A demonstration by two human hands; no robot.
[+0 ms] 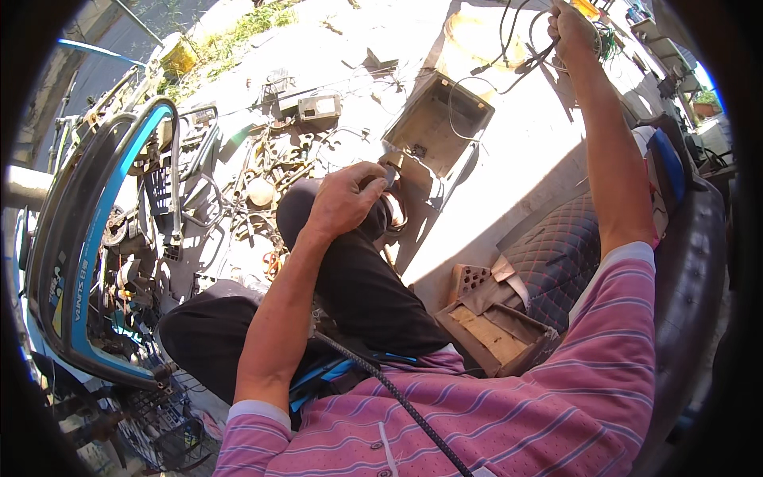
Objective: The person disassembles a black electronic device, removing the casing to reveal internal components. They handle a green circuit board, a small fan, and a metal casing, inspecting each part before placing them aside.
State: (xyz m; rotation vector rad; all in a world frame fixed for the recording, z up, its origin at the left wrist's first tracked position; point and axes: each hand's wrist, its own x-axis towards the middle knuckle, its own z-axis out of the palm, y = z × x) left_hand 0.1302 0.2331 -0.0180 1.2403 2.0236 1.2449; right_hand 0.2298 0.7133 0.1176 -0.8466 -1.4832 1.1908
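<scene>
My right hand (pixel 574 33) is raised at the top right, its fingers closed round a bundle of dark cables (pixel 531 63). Loops of the cable hang beside the hand, and one thin strand trails down over an open, box-like case (pixel 433 119). Above my bent knee, my left hand (pixel 347 200) is closed, thumb and fingers drawn together. Something small and dark shows at its fingertips, too unclear to name. My dark trousers (pixel 366 294) lie below that hand.
Tangled metal parts (pixel 274 171) and a small metal box (pixel 319 107) cover the sunlit ground on the left. A black and blue curved panel (pixel 95 238) stands at far left. On my right are a quilted mat (pixel 552 246), a broken brown box (pixel 493 334) and a dark padded seat (pixel 691 262).
</scene>
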